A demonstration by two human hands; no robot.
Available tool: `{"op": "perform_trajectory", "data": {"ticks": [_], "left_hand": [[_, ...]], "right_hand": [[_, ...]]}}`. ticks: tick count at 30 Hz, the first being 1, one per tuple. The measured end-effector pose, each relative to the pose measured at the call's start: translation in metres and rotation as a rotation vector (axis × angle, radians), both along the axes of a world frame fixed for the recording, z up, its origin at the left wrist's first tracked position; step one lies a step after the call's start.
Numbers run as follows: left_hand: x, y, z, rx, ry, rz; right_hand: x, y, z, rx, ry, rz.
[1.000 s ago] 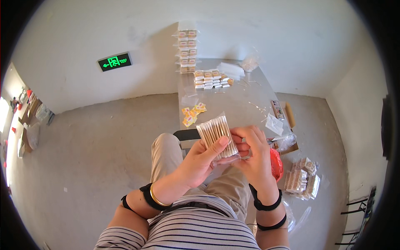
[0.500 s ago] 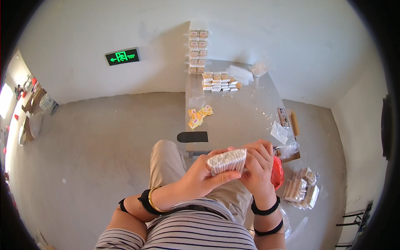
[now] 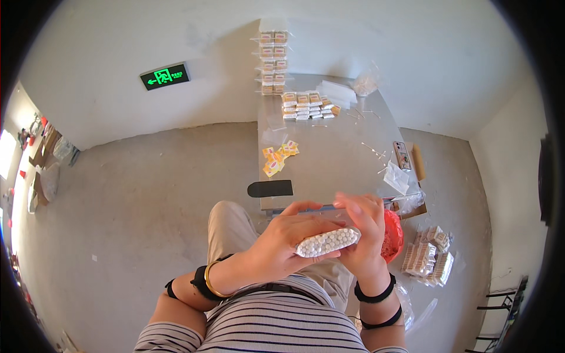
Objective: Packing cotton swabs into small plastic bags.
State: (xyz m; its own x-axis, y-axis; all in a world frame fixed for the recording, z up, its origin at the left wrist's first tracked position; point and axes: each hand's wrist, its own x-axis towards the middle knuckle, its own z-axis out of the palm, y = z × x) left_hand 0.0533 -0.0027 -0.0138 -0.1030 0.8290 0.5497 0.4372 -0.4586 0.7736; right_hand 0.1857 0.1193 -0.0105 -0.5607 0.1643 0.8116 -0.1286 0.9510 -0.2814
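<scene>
Both hands up in front of the striped shirt (image 3: 276, 326), just short of the grey table (image 3: 335, 159). Left hand (image 3: 282, 244) wrapped over a clear packet of cotton swabs (image 3: 327, 242), fingers curled shut around it — white tips facing the camera. Right hand (image 3: 362, 226) clamped on the packet's far end, fingers folded over the top. Beyond the table's near edge, yellow sachets (image 3: 278, 157); at its far end, rows of small packs (image 3: 306, 106). Beside the table's right edge, something red (image 3: 393, 235) — possibly a bag, mostly hidden.
</scene>
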Motion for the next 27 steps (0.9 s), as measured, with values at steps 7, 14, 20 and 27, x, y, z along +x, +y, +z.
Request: {"op": "perform_trajectory", "data": {"ticks": [7, 14, 20, 27], "left_hand": [[0.0, -0.001, -0.002, -0.036, -0.015, -0.017], [0.001, -0.008, 0.006, -0.043, 0.082, -0.021], [-0.007, -0.032, 0.041, 0.016, 0.221, 0.181], [0.009, -0.039, 0.035, 0.406, 0.238, 0.226]], "right_hand": [[0.006, 0.004, 0.003, 0.136, 0.075, 0.053], [0.013, 0.0, 0.005, 0.192, 0.01, 0.071], [0.024, -0.002, 0.011, 0.223, -0.008, 0.043], [0.029, -0.012, 0.017, 0.247, -0.009, 0.036]]}}
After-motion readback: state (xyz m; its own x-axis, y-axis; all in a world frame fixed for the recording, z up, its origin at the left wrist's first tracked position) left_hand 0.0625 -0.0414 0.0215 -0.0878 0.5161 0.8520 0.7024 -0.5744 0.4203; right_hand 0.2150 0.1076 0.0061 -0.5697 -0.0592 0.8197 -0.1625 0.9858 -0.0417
